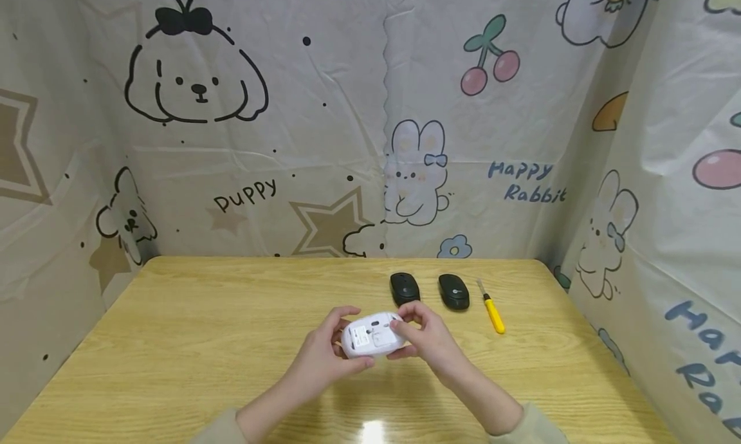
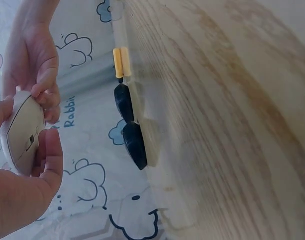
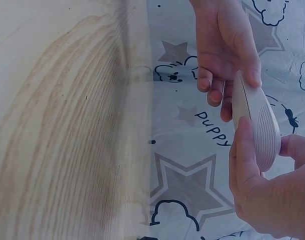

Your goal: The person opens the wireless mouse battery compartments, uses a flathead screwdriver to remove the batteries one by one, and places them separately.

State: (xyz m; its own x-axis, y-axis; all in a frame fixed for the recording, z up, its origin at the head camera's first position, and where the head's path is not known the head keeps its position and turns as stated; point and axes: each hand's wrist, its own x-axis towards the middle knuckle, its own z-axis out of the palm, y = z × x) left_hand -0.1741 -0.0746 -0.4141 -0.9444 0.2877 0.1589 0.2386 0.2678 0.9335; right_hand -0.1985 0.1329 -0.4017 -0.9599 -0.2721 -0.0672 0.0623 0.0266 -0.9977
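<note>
A: Where is the white, oval plastic computer mouse (image 1: 373, 336)?

B: It is in the lower middle of the head view, lifted above the yellowish, wood-grained surface (image 1: 202, 341), with its underside turned upward. The left hand (image 1: 321, 349) is half curled around its left end, the thumb along the lower edge. The right hand (image 1: 433, 342) pinches the right end, its thumb on the underside.

A: In your opinion, what could go wrong from here?

B: I think the white mouse could slip, because its shell looks smooth and mostly fingers and thumbs support it. If one hand loosens too early, it may rotate and drop. Also, if the right thumb presses too strongly, a thin plastic part might crack.

A: And the other things?

B: Right of the middle lies a black, rounded plastic mouse (image 1: 404, 287), and beside it a second black, rounded plastic mouse (image 1: 454, 292). Further right is a slim screwdriver with a yellow handle (image 1: 494, 315). A careless forward movement of the right hand could push the nearest one.

A: Please count them.

B: One white mouse, two black mice, one screwdriver, and two hands.
</note>
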